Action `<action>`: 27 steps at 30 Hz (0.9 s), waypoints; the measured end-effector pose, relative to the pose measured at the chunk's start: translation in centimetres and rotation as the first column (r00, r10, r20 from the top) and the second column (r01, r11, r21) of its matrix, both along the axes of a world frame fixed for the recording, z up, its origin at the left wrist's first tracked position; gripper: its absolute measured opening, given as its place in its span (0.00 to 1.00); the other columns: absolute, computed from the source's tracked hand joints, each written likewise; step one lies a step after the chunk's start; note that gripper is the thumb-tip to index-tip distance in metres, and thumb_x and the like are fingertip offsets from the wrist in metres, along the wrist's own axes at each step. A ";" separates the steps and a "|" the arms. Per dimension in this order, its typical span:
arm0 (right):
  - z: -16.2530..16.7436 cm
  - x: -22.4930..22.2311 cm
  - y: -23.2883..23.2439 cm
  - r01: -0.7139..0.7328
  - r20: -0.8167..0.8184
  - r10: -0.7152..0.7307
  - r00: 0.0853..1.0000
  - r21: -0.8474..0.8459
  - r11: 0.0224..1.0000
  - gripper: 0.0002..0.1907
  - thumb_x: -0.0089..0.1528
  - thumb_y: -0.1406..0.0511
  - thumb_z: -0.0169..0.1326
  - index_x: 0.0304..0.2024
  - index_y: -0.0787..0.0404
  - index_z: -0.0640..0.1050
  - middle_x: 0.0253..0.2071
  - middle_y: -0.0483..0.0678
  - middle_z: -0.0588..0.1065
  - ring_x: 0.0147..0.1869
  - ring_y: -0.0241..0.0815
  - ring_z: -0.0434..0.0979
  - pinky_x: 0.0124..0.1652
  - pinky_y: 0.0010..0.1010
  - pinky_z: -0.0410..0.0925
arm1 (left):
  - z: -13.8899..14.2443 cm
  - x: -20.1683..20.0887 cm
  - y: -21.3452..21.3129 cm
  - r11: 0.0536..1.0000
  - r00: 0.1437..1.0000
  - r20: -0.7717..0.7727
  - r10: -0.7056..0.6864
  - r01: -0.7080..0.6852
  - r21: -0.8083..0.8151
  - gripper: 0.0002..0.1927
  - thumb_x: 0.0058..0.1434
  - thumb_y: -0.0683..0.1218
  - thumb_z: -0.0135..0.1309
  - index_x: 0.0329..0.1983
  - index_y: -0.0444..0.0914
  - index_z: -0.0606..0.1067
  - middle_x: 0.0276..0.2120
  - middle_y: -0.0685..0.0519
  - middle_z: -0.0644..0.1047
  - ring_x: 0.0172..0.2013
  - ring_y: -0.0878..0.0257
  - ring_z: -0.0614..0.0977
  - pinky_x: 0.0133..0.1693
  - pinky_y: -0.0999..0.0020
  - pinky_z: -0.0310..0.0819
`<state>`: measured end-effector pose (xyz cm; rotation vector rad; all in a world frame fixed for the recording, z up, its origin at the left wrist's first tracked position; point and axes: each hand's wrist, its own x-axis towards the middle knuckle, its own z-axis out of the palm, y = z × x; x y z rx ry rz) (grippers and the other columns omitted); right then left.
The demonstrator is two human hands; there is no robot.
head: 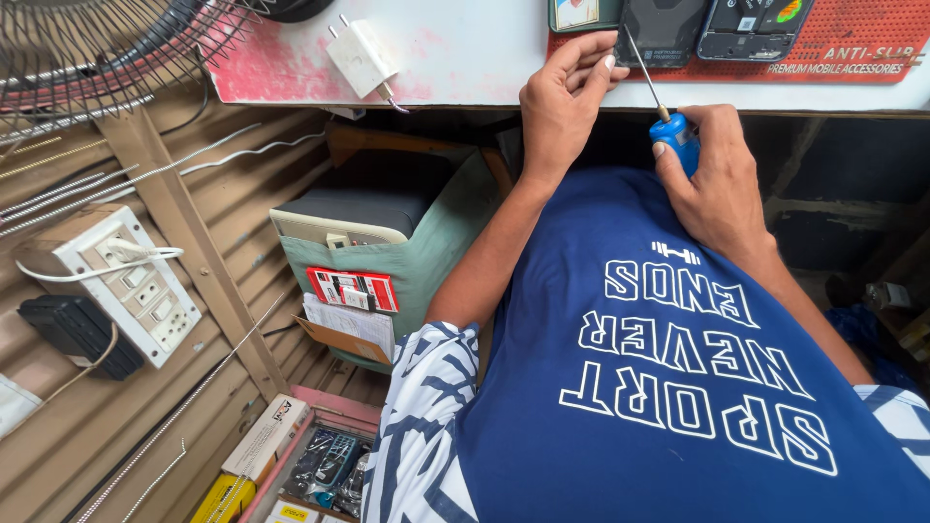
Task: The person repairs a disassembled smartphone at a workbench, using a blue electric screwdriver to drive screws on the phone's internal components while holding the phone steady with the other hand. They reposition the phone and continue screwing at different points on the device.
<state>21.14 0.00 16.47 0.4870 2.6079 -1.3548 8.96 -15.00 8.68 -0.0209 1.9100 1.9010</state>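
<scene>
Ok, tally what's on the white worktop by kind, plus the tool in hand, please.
Red anti-slip mat: 1
Opened phones on the mat: 2, one dark, one with its circuit board showing
Green-edged card or case: 1
White plug adapter: 1
Blue-handled screwdriver, in the right hand: 1
Total: 6
The left hand rests at the dark phone's edge.

Head cam, single view, steep downward look.
Close over own chest, facing the white table [465,58] edge ahead.
</scene>
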 end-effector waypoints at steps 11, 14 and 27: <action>1.0 -1.8 0.1 0.002 -0.040 0.001 0.999 0.079 0.997 0.18 0.72 0.64 0.55 0.58 0.70 0.68 0.52 0.64 0.70 0.51 0.66 0.75 0.49 0.50 0.69 | 0.6 0.0 0.1 1.000 0.999 0.023 0.024 -0.024 -0.005 0.12 0.69 0.34 0.54 0.55 0.27 0.76 0.45 0.44 0.83 0.45 0.59 0.87 0.49 0.70 0.84; 1.4 -2.2 0.3 0.017 0.005 -0.017 1.000 0.070 0.997 0.20 0.71 0.63 0.55 0.59 0.70 0.68 0.52 0.64 0.69 0.47 0.67 0.75 0.46 0.51 0.70 | 0.6 0.1 0.1 0.999 0.999 0.028 0.034 -0.034 -0.011 0.12 0.69 0.34 0.54 0.55 0.27 0.76 0.44 0.44 0.82 0.44 0.59 0.87 0.49 0.70 0.83; 1.7 -2.8 0.2 0.065 0.008 -0.066 0.998 0.081 0.995 0.21 0.68 0.61 0.56 0.56 0.69 0.70 0.50 0.64 0.71 0.51 0.67 0.75 0.48 0.52 0.69 | 3.0 -1.9 1.0 0.993 0.999 0.028 -0.016 0.020 -0.120 0.15 0.64 0.38 0.59 0.50 0.31 0.69 0.34 0.45 0.82 0.32 0.63 0.87 0.32 0.72 0.81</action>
